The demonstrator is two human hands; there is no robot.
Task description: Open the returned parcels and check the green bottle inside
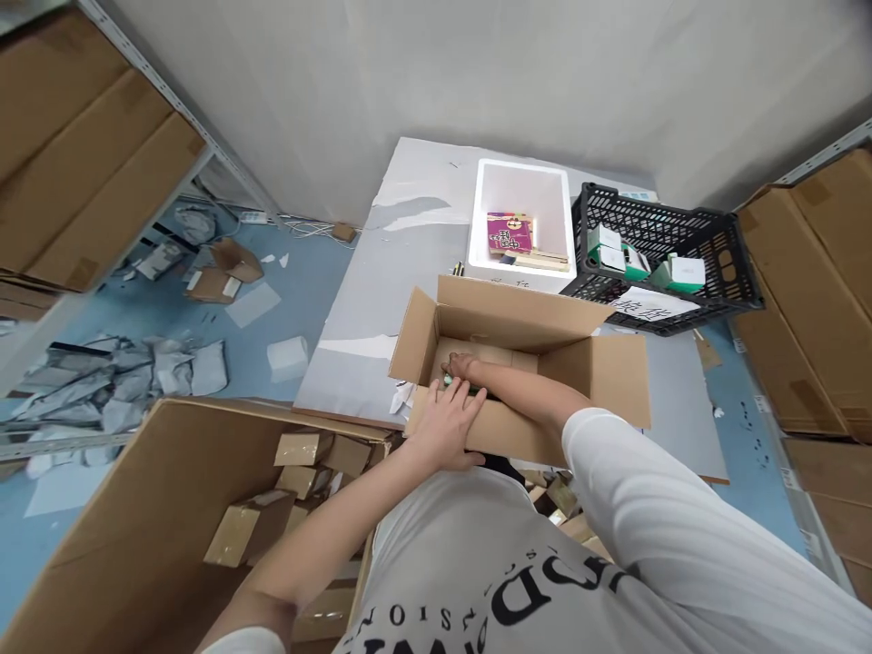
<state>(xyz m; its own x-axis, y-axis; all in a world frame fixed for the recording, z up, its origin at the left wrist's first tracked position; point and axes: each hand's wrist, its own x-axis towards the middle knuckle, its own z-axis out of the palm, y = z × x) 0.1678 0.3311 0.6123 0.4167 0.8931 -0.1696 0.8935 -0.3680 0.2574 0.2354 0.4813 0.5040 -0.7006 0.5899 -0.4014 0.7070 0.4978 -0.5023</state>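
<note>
An open cardboard box (519, 304) stands at the table's near edge with its flaps folded out. My right hand (464, 366) reaches down inside its left end, fingers curled at a small greenish thing (448, 378). The near wall and my other hand hide most of that thing, so its kind does not show. Across the box's near flap lies my left hand (444, 424), palm down, fingers spread and pointing over the edge into the box.
On the table (361, 309), a white foam box (521, 173) holds books (510, 234). Beside it, a black crate (728, 263) contains green-and-white cartons (681, 272). A large cardboard box (177, 490) with several small taped boxes (252, 527) stands at lower left. Grey packages (136, 381) occupy the left shelf.
</note>
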